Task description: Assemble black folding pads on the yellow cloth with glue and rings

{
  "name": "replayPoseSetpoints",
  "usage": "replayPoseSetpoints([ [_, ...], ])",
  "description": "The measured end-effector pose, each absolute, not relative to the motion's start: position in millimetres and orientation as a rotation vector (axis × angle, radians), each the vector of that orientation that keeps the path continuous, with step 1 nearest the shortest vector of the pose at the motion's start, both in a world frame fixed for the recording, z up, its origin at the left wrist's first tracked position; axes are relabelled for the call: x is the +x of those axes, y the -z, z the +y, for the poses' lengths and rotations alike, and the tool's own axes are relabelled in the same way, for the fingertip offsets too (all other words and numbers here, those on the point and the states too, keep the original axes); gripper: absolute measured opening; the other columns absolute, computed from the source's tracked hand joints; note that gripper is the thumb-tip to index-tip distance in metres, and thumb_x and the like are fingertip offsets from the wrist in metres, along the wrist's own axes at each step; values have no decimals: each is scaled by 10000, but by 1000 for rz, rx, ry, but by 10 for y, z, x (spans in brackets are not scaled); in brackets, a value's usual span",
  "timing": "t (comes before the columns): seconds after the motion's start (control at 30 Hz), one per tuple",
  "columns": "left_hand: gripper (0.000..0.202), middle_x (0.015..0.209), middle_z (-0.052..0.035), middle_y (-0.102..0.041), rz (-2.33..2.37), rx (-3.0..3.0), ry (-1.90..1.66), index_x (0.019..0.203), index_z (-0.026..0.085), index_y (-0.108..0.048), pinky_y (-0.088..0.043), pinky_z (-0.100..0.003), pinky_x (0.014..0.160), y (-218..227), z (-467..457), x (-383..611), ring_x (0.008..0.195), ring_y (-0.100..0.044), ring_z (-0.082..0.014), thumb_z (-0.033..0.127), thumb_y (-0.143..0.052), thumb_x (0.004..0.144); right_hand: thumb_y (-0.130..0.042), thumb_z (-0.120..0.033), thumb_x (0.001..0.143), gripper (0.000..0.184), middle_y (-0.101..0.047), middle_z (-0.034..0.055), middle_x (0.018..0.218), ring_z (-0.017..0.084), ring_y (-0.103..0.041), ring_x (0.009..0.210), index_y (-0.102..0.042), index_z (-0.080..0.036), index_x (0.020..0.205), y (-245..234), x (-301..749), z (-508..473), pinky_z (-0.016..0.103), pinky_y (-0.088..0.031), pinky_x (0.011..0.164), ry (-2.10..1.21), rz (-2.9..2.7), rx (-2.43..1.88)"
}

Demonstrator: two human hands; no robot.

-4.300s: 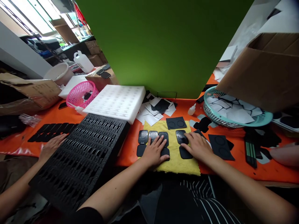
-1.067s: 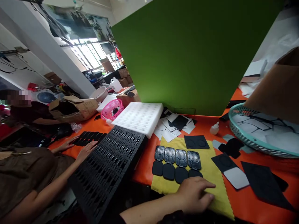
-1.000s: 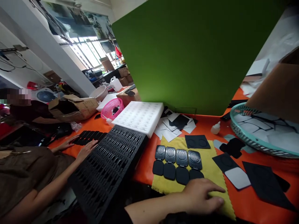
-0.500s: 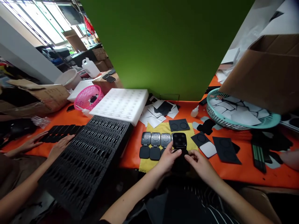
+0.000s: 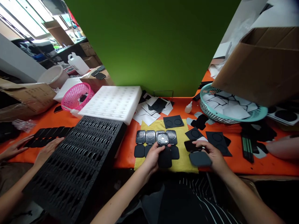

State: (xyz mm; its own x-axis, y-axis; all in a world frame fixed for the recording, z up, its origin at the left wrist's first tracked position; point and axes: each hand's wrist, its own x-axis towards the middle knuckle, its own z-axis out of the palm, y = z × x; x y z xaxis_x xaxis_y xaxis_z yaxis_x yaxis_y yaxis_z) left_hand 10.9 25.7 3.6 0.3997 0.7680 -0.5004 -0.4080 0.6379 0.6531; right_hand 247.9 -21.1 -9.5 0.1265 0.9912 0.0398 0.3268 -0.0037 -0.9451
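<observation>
Item, lower centre of frame: my left hand (image 5: 153,156), fingers curled, grips an open black case (image 5: 164,157) over the yellow cloth (image 5: 184,163), within the row of like cases (image 5: 145,137). Item, right of it: my right hand (image 5: 213,154) pinches a black pad (image 5: 191,145) between thumb and fingers. A grey sheet (image 5: 200,159) lies just beneath; whether I hold it I cannot tell.

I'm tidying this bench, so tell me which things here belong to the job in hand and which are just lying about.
In use: left hand holding open case; right hand holding black pad; row of cases on yellow cloth.
Lying about: pink basket, white tray, teal basket, cardboard box, small bottle.
</observation>
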Motion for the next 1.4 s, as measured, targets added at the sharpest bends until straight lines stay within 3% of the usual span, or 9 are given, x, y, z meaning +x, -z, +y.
replayPoseSetpoints([
  [0.27,249,985,-83,-631,904,490,-793,964,165,-555,-444,-280,735,-9,219,29,802,-602,-167,214,-590,722,-343,-107,763,316,-533,-14,1202,194,-398,1188,-589,-251,898,395,2506,181,376,-390,931,-706,-2028,-1606],
  [0.4,282,966,-83,-640,903,512,-798,976,161,-566,-428,-303,782,1,198,60,856,-595,-193,232,-606,706,-338,-177,823,342,-498,4,1250,196,-326,1241,-576,-247,1059,403,2456,120,397,-337,984,-510,-2151,-1671],
  [0.57,307,954,-71,-648,941,524,-768,951,165,-584,-415,-311,811,9,220,80,845,-595,-190,259,-646,665,-372,-377,848,462,-355,36,1359,210,-291,1259,-379,-253,1293,426,2288,-41,458,-204,1037,-379,-2348,-1679],
  [0.87,308,932,-64,-651,901,566,-719,955,162,-593,-404,-336,841,-12,224,140,851,-591,-198,209,-632,654,-357,-364,853,429,-394,47,1337,226,-304,1248,-421,-251,1262,350,2111,-74,458,-176,1035,-480,-2136,-1760],
  [0.93,344,970,-59,-639,892,611,-711,997,172,-584,-396,-335,854,-9,195,166,889,-578,-203,187,-619,656,-368,-378,850,387,-489,66,1247,227,-404,1170,-493,-234,1187,219,2006,-115,425,-274,992,-693,-1891,-1714],
  [1.03,397,1055,-52,-604,877,694,-691,1061,191,-557,-379,-326,874,5,122,235,964,-544,-210,170,-609,668,-391,-431,836,338,-607,68,985,195,-570,856,-553,-212,1036,85,1818,-178,336,-457,729,-1202,-1381,-1605],
  [1.13,399,1067,-61,-595,839,705,-660,1074,184,-547,-375,-326,878,19,52,322,983,-533,-211,192,-618,681,-482,-470,779,295,-575,15,721,123,-506,544,-549,-196,865,66,1748,-227,241,-386,463,-1497,-958,-1510],
  [1.23,353,967,-66,-622,821,681,-608,1007,158,-574,-404,-308,811,26,22,390,872,-566,-191,239,-646,671,-537,-485,736,301,-450,-38,558,77,-387,448,-515,-185,732,92,1841,-274,197,-269,389,-1556,-767,-1504],
  [1.4,302,892,-63,-634,853,685,-549,936,140,-588,-411,-258,721,37,29,431,766,-570,-154,253,-657,665,-525,-482,747,309,-486,-16,662,65,-391,499,-518,-173,742,60,2020,-314,170,-276,393,-1621,-682,-1476],
])
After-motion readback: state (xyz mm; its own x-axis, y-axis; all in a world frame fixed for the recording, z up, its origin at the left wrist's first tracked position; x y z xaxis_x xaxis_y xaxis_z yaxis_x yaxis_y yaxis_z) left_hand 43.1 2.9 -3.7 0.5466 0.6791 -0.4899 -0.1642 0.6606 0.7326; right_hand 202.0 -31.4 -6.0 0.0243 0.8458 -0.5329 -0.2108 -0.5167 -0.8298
